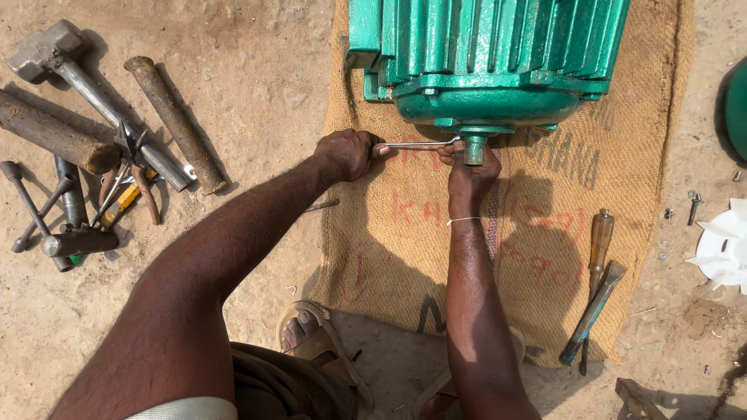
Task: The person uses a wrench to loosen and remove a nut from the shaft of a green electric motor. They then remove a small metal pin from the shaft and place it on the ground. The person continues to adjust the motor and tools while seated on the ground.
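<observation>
1. Head view, what is cut off or unclear: the green electric motor point(486, 58) runs out of the top of the picture, so only its finned body and end cover show. Its short shaft stub point(474, 149) is partly hidden by fingers. A green thing at the right edge and a white fan point(724, 247) are both cut by the frame. The metal piece at the bottom right is too shadowed to tell.

2. Head view, hands and tool: the left hand point(348, 153) is closed in a fist around the handle end of a thin metal spanner point(416, 145). The spanner lies level, its far end at the shaft stub just under the end cover. The right hand point(469, 173) reaches up from below, its fingers curled about the stub and touching the spanner's head. What exactly the fingertips pinch cannot be told.

3. Head view, edges and room: the motor rests on a burlap sack point(373, 233) spread on dirt ground. A wooden-handled chisel point(597, 257) and a flat bar point(593, 313) lie near the sack's right edge, well apart from the hands. A sledgehammer point(93, 93), pipes and pliers point(128, 167) lie on the dirt left of the sack. The sack between the forearms is bare; a sandalled foot point(307, 330) sits at its lower edge.
</observation>
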